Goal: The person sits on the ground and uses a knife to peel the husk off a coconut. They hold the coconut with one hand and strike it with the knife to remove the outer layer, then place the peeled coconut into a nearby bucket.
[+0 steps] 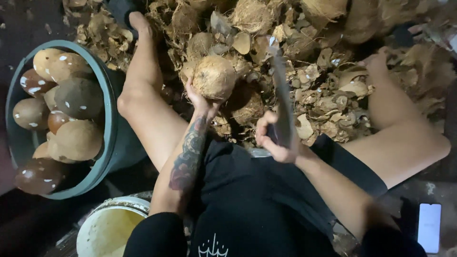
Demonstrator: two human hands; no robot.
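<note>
The person sits on the floor with both bare legs spread, and the work lies between the knees. The left hand is raised palm-up and cups a round, fibrous brown coconut from below, fingers wrapped around its lower side; the nut sits a little above the middle of the view, toward 12 o'clock from the person's lap. The right hand is clenched around the handle of a long, dark-bladed knife, whose blade runs up toward 12 o'clock, just beside the coconut on its 3 o'clock side; the blade is motion-blurred, so I cannot tell whether it touches the shell. Behind and around the nut, from 11 to 2 o'clock, spreads a heap of husk pieces, with whole rough coconuts lying in it near the top edge. At 9 o'clock stands a grey-green tub filled with peeled coconuts, smooth, brown and tan, flecked with white. The left knee presses close to the tub's rim. At 7 o'clock is a white bucket holding pale yellowish contents. At 4 o'clock, well apart from the hands, a phone with a lit pale screen lies on the dark floor.
</note>
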